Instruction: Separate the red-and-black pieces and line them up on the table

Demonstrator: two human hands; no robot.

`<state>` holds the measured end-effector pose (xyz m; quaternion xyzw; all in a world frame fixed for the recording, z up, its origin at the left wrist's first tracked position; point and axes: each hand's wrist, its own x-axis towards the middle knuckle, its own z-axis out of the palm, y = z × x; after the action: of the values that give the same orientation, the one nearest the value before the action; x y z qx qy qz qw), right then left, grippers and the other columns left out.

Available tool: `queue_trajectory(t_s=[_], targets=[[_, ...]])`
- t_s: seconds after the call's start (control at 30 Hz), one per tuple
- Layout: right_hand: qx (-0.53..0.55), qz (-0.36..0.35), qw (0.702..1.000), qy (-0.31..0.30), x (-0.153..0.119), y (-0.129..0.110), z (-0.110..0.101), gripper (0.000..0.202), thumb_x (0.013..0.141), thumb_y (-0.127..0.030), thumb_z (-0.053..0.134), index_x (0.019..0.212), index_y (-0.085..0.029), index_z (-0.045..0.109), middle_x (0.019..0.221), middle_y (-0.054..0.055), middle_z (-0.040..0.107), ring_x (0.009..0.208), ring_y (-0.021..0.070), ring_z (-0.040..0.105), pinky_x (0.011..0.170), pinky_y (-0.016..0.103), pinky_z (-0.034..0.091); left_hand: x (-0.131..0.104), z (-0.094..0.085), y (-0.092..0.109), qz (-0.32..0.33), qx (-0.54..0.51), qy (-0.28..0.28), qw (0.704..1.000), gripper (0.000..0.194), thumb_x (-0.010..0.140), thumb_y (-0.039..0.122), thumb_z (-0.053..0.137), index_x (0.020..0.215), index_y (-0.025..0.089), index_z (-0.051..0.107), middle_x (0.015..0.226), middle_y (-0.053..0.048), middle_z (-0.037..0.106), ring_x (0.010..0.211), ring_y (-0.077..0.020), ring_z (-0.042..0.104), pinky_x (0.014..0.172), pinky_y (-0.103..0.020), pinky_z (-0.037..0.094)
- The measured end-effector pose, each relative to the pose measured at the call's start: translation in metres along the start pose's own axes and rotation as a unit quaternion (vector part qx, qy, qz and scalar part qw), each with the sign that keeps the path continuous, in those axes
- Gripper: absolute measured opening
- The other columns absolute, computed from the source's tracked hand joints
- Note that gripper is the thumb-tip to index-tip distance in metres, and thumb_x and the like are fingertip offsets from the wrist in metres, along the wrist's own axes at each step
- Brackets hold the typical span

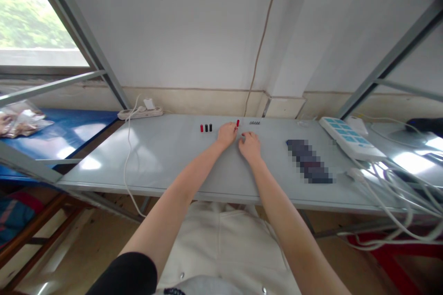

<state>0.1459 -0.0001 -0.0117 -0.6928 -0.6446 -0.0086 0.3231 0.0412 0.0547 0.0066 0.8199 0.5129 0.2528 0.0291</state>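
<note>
My left hand [227, 134] is over the grey table, its fingers closed around a small red cylinder [237, 123] that sticks up at the fingertips. Close by on the right, my right hand [250, 145] rests low at the tabletop with bent fingers; whether anything small is between them is too small to tell. Left of my left hand stand a red cylinder [201, 128] and two black cylinders, one [206, 127] beside the other [211, 127]. Several tiny dark pieces [254, 123] lie in a row beyond my right hand.
A pixelated dark object [309, 161] lies right of my right arm on the table [166, 161]. A large white power strip [349, 138] with tangled cables sits further right. Another power strip [141, 113] stands at the back left, its white cable [128, 161] hanging over the front edge.
</note>
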Motion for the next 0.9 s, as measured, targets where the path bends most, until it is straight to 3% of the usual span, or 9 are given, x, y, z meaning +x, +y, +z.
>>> queue_trajectory(t_s=[0.17,0.4,0.6,0.9], targets=[[-0.027,-0.009,0.999,-0.026,0.0,0.004,0.009,0.035,0.08,-0.025,0.041,0.11,-0.014,0.054,0.123,0.016,0.048,0.113,0.0276,0.041,0.091,0.045,0.031,-0.011,0.002,-0.002,-0.023,-0.074,0.059,0.995,0.016,0.079,0.019,0.043,0.087,0.017,0.057,0.089,-0.006,0.062,0.086,-0.0157,0.055,0.079,-0.029,0.041],[-0.044,-0.007,0.996,-0.083,0.007,0.005,0.019,0.046,0.084,-0.032,0.036,0.125,-0.012,0.043,0.136,0.017,0.034,0.126,0.03,0.028,0.099,0.053,0.017,-0.038,-0.017,-0.003,-0.106,-0.214,0.123,0.963,0.02,0.078,0.021,0.048,0.097,0.017,0.055,0.095,-0.005,0.063,0.072,-0.01,0.056,0.075,-0.026,0.045],[-0.055,-0.001,0.993,-0.103,0.014,0.001,0.02,0.05,0.085,-0.036,0.035,0.13,-0.014,0.039,0.138,0.017,0.031,0.127,0.0316,0.025,0.099,0.056,0.016,-0.05,-0.025,-0.004,-0.145,-0.292,0.123,0.937,0.014,0.076,0.024,0.053,0.085,0.016,0.059,0.087,-0.005,0.066,0.069,-0.0102,0.057,0.069,-0.025,0.046],[-0.088,-0.001,0.988,-0.129,0.022,0.003,0.024,0.054,0.086,-0.042,0.029,0.131,-0.015,0.036,0.139,0.014,0.031,0.128,0.0292,0.022,0.1,0.055,0.014,-0.05,-0.026,-0.006,-0.138,-0.358,0.16,0.91,0.012,0.073,0.026,0.057,0.078,0.015,0.06,0.079,-0.004,0.065,0.064,-0.0098,0.056,0.065,-0.025,0.045]])
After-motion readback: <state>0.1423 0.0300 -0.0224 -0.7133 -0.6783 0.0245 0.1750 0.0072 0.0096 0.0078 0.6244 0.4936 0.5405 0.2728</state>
